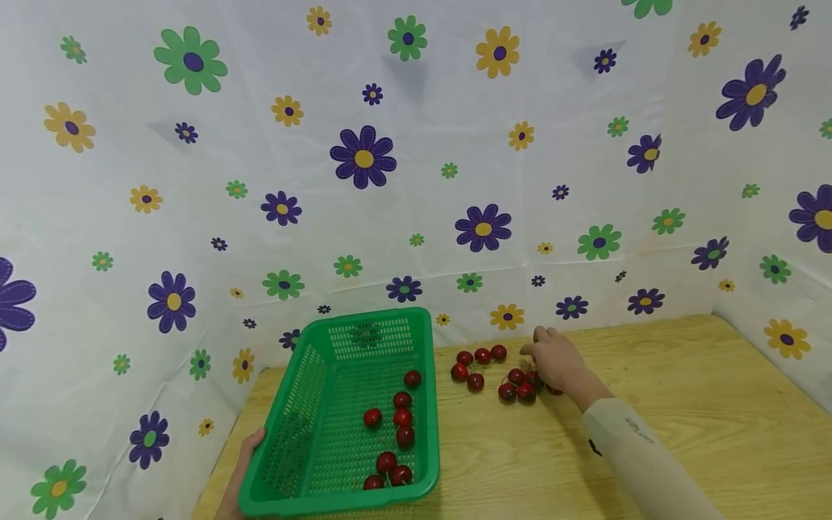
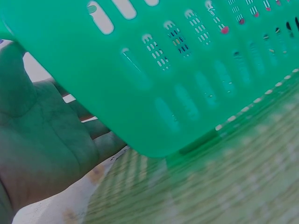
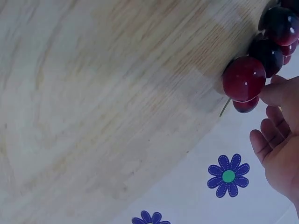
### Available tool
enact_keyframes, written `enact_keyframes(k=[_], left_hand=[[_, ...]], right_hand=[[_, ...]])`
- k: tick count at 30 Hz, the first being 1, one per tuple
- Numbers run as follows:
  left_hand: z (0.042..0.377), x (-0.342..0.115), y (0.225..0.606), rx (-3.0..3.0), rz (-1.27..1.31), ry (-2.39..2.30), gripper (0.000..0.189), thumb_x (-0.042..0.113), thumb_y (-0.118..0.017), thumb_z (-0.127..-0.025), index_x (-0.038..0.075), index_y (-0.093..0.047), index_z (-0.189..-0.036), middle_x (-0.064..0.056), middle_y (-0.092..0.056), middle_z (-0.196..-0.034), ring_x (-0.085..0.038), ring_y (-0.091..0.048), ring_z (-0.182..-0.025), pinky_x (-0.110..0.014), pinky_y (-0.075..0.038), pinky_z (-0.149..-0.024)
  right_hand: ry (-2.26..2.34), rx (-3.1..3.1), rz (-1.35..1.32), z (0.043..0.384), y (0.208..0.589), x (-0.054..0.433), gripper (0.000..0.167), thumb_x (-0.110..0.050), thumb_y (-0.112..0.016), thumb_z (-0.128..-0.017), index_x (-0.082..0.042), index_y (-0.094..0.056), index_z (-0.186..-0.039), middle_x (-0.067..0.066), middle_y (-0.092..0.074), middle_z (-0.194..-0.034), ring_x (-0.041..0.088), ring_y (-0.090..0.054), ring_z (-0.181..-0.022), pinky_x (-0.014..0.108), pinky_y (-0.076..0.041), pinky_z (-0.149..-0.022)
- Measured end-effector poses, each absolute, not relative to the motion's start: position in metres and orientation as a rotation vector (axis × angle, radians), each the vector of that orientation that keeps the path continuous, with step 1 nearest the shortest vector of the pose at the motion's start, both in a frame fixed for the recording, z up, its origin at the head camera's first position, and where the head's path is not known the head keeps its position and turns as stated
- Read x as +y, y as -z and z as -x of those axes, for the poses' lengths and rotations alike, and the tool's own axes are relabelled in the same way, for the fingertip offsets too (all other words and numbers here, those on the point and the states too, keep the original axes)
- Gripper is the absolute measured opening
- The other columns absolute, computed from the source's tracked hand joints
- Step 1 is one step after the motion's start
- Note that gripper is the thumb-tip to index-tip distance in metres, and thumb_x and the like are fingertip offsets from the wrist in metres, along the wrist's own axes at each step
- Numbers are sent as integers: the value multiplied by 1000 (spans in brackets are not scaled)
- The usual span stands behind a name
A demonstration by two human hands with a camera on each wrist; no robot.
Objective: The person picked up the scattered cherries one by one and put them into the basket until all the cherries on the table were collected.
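Note:
A green plastic basket (image 1: 338, 505) with slotted walls stands at the left, with several red cherries (image 1: 402, 417) inside. At its left side my left hand (image 1: 242, 469) grips the rim; in the left wrist view that palm (image 2: 51, 140) lies beside the basket wall (image 2: 117, 93), its fingers partly behind it. My right hand (image 1: 555, 359) is over a bunch of dark red cherries (image 1: 526, 392) on the table. In the right wrist view its thumb and index finger are right at a cherry (image 3: 244, 78); I cannot tell whether they pinch the stems.
Another bunch of cherries (image 1: 475, 381) lies between the basket and my right hand. The wooden table (image 1: 715, 404) extends to the right. A white flower-printed sheet (image 1: 442, 202) rises behind the table and along both sides.

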State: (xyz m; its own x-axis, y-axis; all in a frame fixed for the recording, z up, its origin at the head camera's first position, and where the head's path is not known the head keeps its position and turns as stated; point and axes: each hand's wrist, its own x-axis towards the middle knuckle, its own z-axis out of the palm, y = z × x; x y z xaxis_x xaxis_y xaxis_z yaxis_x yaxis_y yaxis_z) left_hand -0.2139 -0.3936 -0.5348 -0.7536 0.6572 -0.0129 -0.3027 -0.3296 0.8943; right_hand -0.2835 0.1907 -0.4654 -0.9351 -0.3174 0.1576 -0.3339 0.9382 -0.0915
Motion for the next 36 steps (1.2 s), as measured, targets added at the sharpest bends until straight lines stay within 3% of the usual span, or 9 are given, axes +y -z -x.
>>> enact_keyframes(k=[2,3,8,13,17,20,23,31,36], left_hand=[[213,-396,535,1235,-315,-2064,69,67,-18,-100,21,-53,-138,-4,-62,-126,-19,-60,-114,-39,-45,-104],[199,-386,519,1230,-217,-2032,73,71,-13,-97,24,-52,-137,-4,-61,-126,-20,-59,-114,-42,-44,-105],[176,-358,475,1160,-149,-2041,76,65,-3,-98,25,-62,-124,-3,-64,-120,-19,-61,-111,-36,-45,-103],[173,-352,462,1445,-2,-2004,65,65,-9,-99,30,-61,-117,2,-64,-114,-15,-61,-106,-33,-47,-98],[174,-352,465,1619,103,-1974,64,70,-17,-97,27,-52,-130,2,-63,-115,-15,-60,-106,-35,-48,-97],[177,-353,470,1728,161,-1949,73,71,-17,-97,19,-38,-144,2,-62,-115,-16,-58,-106,-35,-47,-96],[178,-351,471,1816,207,-1932,78,70,-17,-98,14,-30,-149,2,-60,-114,-16,-57,-105,-35,-47,-94],[175,-347,467,1821,224,-1997,56,67,-20,-100,29,-52,-126,5,-64,-110,-14,-60,-102,-32,-49,-93],[176,-348,468,1831,248,-2017,53,66,-21,-100,30,-55,-120,5,-65,-107,-14,-61,-99,-32,-50,-91]], right_hand=[[-107,-2964,-539,283,466,191,29,2,-63,-92,-12,-76,-114,10,-52,-98,25,-48,-87,40,-51,-80],[-74,-2969,-557,283,466,192,29,2,-64,-92,-12,-76,-113,11,-53,-99,25,-48,-87,41,-52,-80],[43,-2957,-641,281,468,195,24,2,-66,-89,-14,-79,-102,11,-53,-97,26,-50,-87,43,-53,-78],[38,-2940,-683,280,470,198,19,0,-66,-90,-13,-77,-98,8,-52,-94,26,-50,-87,42,-52,-76],[55,-2916,-716,280,470,198,15,-1,-67,-90,-12,-76,-95,8,-53,-94,26,-51,-87,42,-53,-77],[67,-2898,-733,279,470,199,11,-3,-68,-91,-11,-75,-93,8,-53,-93,26,-51,-87,43,-53,-77],[57,-2885,-740,278,470,199,6,-7,-68,-91,-10,-74,-91,8,-53,-93,26,-51,-87,42,-53,-76],[-164,-2892,-670,277,464,200,7,-7,-63,-95,-9,-69,-92,6,-52,-91,23,-48,-83,37,-50,-71],[-271,-2839,-638,276,461,198,8,-9,-61,-97,-7,-68,-93,5,-53,-89,22,-51,-83,37,-51,-70]])
